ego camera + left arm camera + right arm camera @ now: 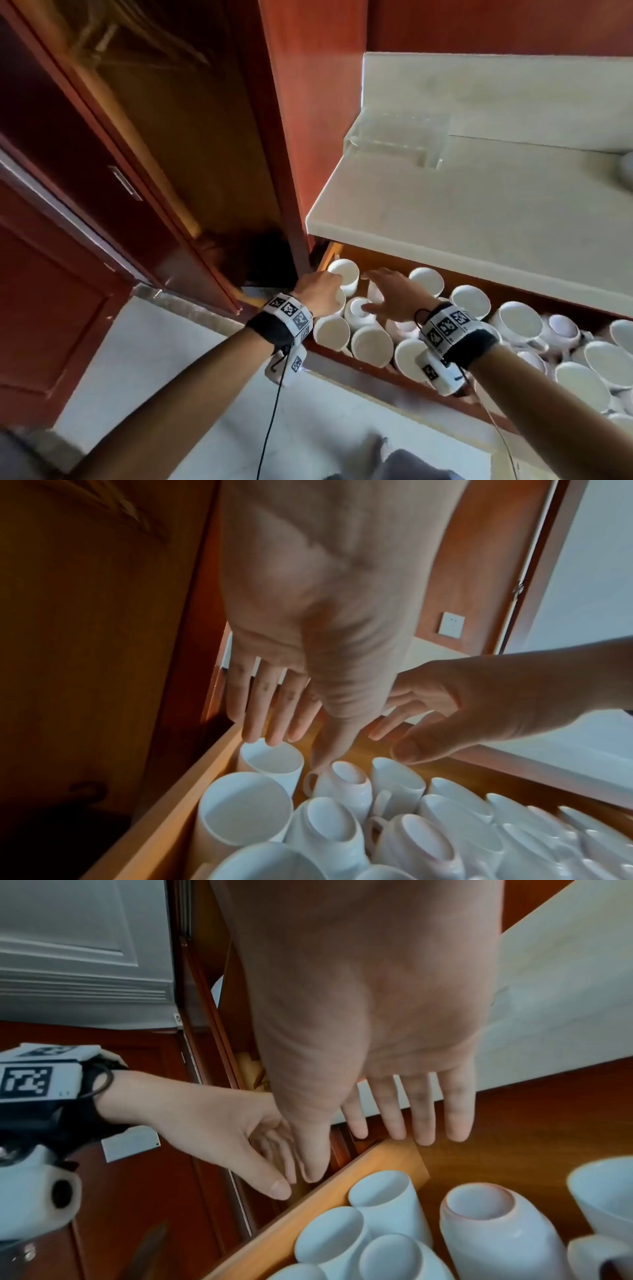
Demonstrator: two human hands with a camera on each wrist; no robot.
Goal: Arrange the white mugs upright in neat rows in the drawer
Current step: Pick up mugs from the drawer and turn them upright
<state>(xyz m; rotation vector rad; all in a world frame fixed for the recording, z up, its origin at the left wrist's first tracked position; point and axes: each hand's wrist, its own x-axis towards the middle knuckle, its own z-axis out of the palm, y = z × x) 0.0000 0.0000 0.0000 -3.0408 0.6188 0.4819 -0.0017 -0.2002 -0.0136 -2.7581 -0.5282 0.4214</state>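
Note:
An open wooden drawer (376, 371) under the counter holds several white mugs. At its left end some stand upright, among them the corner mug (344, 274) (270, 761) (380, 1194). Beside it a mug (358, 310) (342, 780) (479, 1221) shows its base. Toward the right the mugs (579, 377) lie jumbled, some tipped over. My left hand (334, 286) (298, 750) hovers over the corner mug with straight fingers and holds nothing. My right hand (380, 291) (356, 1148) hangs spread just to its right, also holding nothing.
A pale countertop (479, 205) overhangs the back of the drawer and carries a clear plastic box (397, 140). A tall red-brown cabinet (171, 137) stands close against the drawer's left side. Light floor (171, 359) lies below my arms.

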